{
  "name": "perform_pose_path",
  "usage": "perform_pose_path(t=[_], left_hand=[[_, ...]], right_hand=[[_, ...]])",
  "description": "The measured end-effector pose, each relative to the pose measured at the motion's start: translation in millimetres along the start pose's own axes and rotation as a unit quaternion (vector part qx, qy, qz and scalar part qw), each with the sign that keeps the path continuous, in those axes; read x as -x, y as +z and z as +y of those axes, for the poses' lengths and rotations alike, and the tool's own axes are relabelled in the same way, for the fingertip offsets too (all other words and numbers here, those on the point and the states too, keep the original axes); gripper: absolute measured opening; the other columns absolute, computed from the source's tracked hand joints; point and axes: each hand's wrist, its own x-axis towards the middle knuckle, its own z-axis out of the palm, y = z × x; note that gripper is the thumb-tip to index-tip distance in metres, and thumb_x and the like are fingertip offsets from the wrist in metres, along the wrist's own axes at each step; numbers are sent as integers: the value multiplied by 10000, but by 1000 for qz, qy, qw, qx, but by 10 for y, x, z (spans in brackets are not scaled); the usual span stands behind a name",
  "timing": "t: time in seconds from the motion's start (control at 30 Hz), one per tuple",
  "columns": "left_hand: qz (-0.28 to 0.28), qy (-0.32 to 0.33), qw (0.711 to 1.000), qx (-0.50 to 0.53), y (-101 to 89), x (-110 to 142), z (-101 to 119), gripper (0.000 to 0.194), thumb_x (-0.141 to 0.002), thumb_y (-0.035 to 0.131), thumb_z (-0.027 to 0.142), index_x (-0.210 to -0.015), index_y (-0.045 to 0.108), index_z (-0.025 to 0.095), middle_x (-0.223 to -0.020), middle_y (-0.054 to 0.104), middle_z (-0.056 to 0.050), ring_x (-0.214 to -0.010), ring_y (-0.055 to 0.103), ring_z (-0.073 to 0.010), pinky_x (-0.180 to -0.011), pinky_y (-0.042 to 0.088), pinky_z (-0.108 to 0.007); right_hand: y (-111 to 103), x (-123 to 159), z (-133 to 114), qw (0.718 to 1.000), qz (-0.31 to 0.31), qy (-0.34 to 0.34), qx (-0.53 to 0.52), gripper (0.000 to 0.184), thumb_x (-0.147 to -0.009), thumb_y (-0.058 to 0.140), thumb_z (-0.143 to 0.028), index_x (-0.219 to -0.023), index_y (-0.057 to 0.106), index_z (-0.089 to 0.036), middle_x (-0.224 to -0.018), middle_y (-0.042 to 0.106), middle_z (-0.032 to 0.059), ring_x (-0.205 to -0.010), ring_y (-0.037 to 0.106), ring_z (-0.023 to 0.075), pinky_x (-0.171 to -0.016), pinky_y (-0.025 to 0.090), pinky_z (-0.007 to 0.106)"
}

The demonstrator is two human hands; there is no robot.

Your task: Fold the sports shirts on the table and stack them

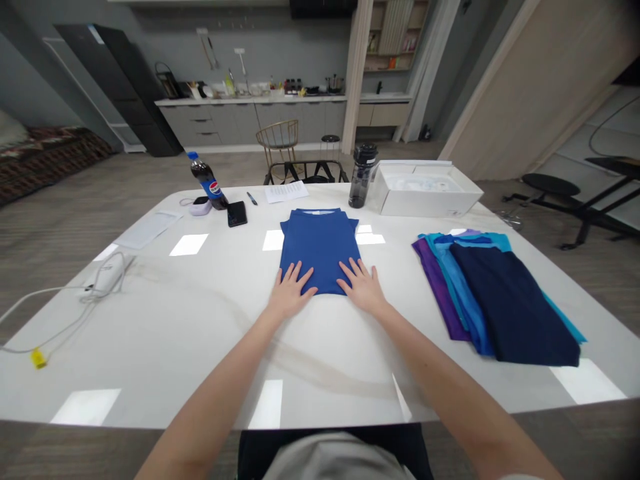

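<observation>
A blue T-shirt (320, 247) lies folded on the white table (200, 313), its collar at the far end. My left hand (293, 290) rests flat on the shirt's near left corner, fingers spread. My right hand (363, 285) lies flat on the near right corner, fingers also spread. Neither hand holds anything.
A stack of folded shirts in purple, light blue and navy (500, 297) lies to the right. At the far edge stand a cola bottle (207, 181), a black phone (237, 214), a pen, a paper sheet (286, 191), a dark tumbler (363, 175) and an open white box (425, 190). A white cable (100, 283) lies left.
</observation>
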Motion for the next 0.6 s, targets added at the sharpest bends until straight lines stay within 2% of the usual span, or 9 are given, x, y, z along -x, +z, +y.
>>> perform_pose_path(t=[0.1, 0.2, 0.27, 0.43, 0.5, 0.6], left_hand=[[-9, 8, 1000, 26, -113, 269, -180, 522, -1002, 453, 475, -1497, 514, 321, -1632, 396, -40, -1514, 349, -254, -1260, 250, -469], [22, -19, 999, 23, -202, 441, -295, 421, -1002, 405, 269, -1345, 649, 279, -1420, 616, -71, -1325, 547, -234, -1160, 414, -397], [29, -32, 999, -1, -247, 482, -286, 414, -975, 399, 174, -1258, 687, 264, -1269, 689, -88, -1204, 602, -255, -1087, 461, -406], [13, -44, 997, -55, -314, 612, -70, 401, -946, 382, 94, -1172, 687, 223, -1169, 702, -116, -1094, 639, -285, -981, 470, -425], [-10, -25, 998, -51, -311, 815, 27, 403, -929, 386, 75, -1162, 683, 218, -1154, 698, -118, -1059, 653, -283, -966, 469, -422], [-57, 6, 998, -15, -297, 1294, 164, 389, -930, 386, 90, -1153, 677, 220, -1118, 697, -111, -1001, 668, -267, -940, 482, -402]], right_hand=[[-42, 237, 191, 1000, 13, 6, -12, 559, -1043, 374, -540, -1535, 453, -287, -1616, 409, 95, -1477, 351, 303, -1198, 225, 541], [-72, 433, 240, 994, 63, 88, -10, 441, -1034, 427, -502, -1323, 618, -230, -1383, 597, 152, -1263, 526, 305, -1059, 367, 481], [-99, 514, 193, 988, 77, 136, 3, 368, -1039, 430, -468, -1174, 663, -218, -1245, 638, 161, -1150, 558, 307, -951, 406, 454], [-216, 698, 77, 990, 16, 141, 19, 312, -1061, 400, -361, -1045, 659, -190, -1138, 665, 165, -1112, 581, 308, -888, 407, 436], [-260, 891, 103, 989, -20, 143, 26, 290, -1057, 411, -345, -1020, 656, -193, -1108, 686, 163, -1093, 603, 315, -882, 407, 445], [-327, 1355, 181, 988, -74, 134, 23, 257, -1041, 439, -333, -967, 656, -217, -1052, 714, 144, -1039, 638, 314, -855, 410, 437]])
